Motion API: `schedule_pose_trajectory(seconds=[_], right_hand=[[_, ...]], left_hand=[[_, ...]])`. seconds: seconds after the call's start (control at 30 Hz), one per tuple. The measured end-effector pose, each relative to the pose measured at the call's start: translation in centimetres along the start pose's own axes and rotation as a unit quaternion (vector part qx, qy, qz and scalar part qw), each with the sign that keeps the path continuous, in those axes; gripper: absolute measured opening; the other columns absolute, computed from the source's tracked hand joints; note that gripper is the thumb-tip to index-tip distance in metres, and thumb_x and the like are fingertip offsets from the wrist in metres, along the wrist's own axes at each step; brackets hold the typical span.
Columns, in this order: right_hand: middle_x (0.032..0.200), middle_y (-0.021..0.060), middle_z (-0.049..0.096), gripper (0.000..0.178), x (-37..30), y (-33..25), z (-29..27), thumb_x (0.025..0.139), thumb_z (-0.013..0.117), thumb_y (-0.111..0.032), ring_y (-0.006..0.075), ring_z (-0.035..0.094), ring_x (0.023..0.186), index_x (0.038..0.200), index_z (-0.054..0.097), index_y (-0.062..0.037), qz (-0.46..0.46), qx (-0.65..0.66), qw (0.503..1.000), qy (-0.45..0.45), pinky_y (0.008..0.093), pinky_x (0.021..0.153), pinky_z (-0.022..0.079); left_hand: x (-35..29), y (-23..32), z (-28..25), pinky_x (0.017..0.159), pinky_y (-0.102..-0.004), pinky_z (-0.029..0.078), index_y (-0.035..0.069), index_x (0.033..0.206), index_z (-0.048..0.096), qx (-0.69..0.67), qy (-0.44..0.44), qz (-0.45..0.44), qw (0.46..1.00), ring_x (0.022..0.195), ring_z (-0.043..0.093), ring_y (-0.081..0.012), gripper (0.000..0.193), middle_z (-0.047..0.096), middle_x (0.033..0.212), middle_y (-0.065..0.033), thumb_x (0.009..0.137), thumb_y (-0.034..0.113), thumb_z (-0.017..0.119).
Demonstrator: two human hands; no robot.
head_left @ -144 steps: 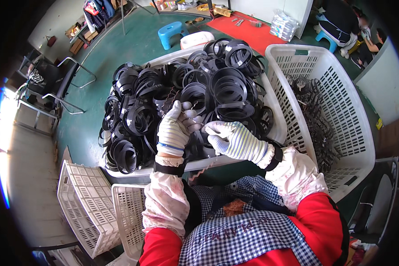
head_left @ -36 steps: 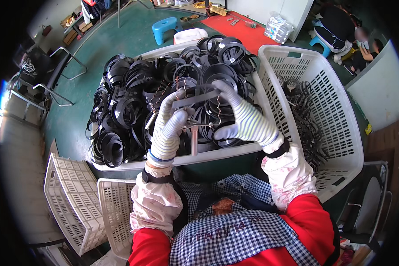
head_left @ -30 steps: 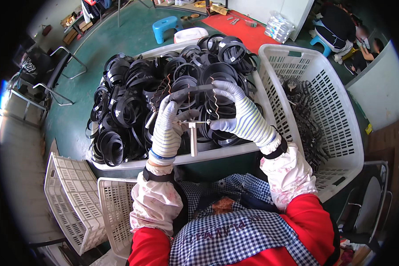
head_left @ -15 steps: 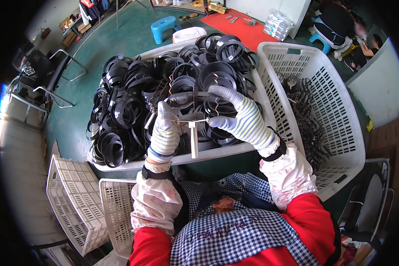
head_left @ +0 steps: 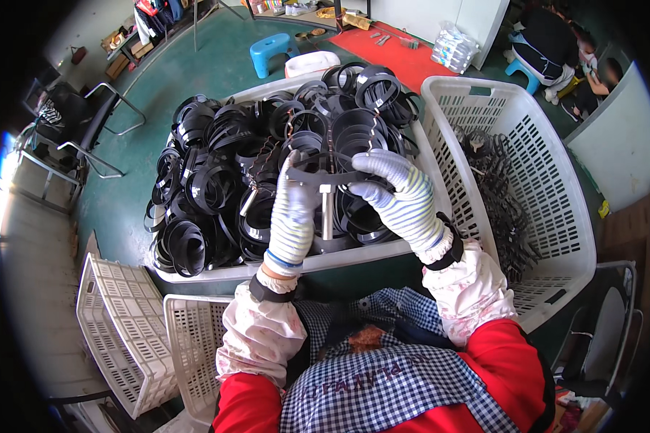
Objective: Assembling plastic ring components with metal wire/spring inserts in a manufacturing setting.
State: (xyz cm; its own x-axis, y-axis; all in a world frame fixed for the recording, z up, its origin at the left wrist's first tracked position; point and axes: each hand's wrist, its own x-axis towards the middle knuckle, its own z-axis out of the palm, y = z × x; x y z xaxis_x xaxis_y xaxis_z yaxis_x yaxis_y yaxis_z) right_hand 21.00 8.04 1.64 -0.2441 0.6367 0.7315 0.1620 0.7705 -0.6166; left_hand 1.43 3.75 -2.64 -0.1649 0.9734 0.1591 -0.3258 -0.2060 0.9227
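Both my hands wear striped, light knit gloves. Between them a black band (head_left: 325,177), seen edge-on, is held level across the top of a pale upright post (head_left: 327,216). My left hand (head_left: 292,220) has its thumb and fingers closed at the band's left end. At the right end my right hand (head_left: 403,202) pinches the band between thumb and fingers. Thin twisted wires (head_left: 373,130) hang just beyond my hands. Behind them a big heap of black rings (head_left: 224,169) fills a white tray (head_left: 260,273).
A white slotted basket (head_left: 549,187) with dark strip-like parts stands on the right. White crates (head_left: 119,325) are at the lower left. Farther off are a blue stool (head_left: 273,52), a black chair (head_left: 87,119), a red mat (head_left: 383,52) and people seated at the upper right.
The black band has come down and toward me, now covering the thin crossbar on the post. My left hand has moved right and my right hand slightly down.
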Motion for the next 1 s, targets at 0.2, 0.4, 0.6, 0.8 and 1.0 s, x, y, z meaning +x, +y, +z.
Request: schedule_pose_trajectory(seconds=[0.2,0.4,0.6,0.8,1.0], right_hand=[[0.103,0.0038,0.072,0.035,0.0,-0.5,-0.3,0.075,0.08,-0.025,0.0257,0.066,0.1,0.106,0.072,-0.0119,-0.112,-0.102,0.987,-0.057,0.0432,0.099,0.048],[0.129,0.0142,0.063,0.065,0.3,-0.5,1.5,0.077,0.081,-0.032,0.0329,0.059,0.12,0.132,0.058,-0.0058,0.002,-0.018,0.999,0.027,0.045,0.107,0.043],[0.131,0.0149,0.062,0.07,-0.1,0.9,0.6,0.074,0.085,-0.024,0.0311,0.059,0.122,0.135,0.056,-0.0057,0.037,0.023,0.991,-0.13,0.0399,0.104,0.045],[0.105,0.0113,0.071,0.048,0.3,0.7,0.7,0.073,0.083,-0.025,0.0318,0.066,0.098,0.115,0.067,-0.0083,-0.04,-0.049,0.995,-0.075,0.0402,0.091,0.05],[0.092,0.0092,0.07,0.04,-0.3,1.4,1.1,0.074,0.082,-0.028,0.0321,0.066,0.09,0.107,0.069,-0.0083,-0.032,-0.054,0.996,-0.056,0.0401,0.084,0.051]], left_hand=[[-1.4,1.8,1.1,0.081,-0.0288,0.057,0.005,0.142,0.043,-0.183,-0.02,-0.148,0.972,0.104,0.064,-0.0191,0.051,0.061,0.126,-0.0134,0.098,0.021,0.063],[-0.7,2.0,-0.3,0.05,-0.0251,0.046,-0.003,0.117,0.061,-0.215,-0.006,-0.178,0.96,0.06,0.059,-0.0155,0.044,0.063,0.074,-0.0078,0.098,0.037,0.058],[-1.2,3.4,0.3,0.047,-0.0247,0.046,-0.002,0.128,0.056,-0.354,-0.044,-0.205,0.912,0.062,0.061,-0.0173,0.041,0.068,0.092,-0.0132,0.099,0.028,0.057],[-1.0,2.3,-0.8,0.045,-0.0241,0.043,-0.002,0.136,0.052,-0.426,-0.139,-0.209,0.869,0.061,0.057,-0.0182,0.047,0.067,0.11,-0.0173,0.1,0.027,0.056],[-0.8,2.2,-0.7,0.047,-0.0253,0.044,-0.002,0.137,0.05,-0.443,-0.149,-0.202,0.861,0.065,0.057,-0.0198,0.049,0.065,0.117,-0.0187,0.1,0.029,0.055]])
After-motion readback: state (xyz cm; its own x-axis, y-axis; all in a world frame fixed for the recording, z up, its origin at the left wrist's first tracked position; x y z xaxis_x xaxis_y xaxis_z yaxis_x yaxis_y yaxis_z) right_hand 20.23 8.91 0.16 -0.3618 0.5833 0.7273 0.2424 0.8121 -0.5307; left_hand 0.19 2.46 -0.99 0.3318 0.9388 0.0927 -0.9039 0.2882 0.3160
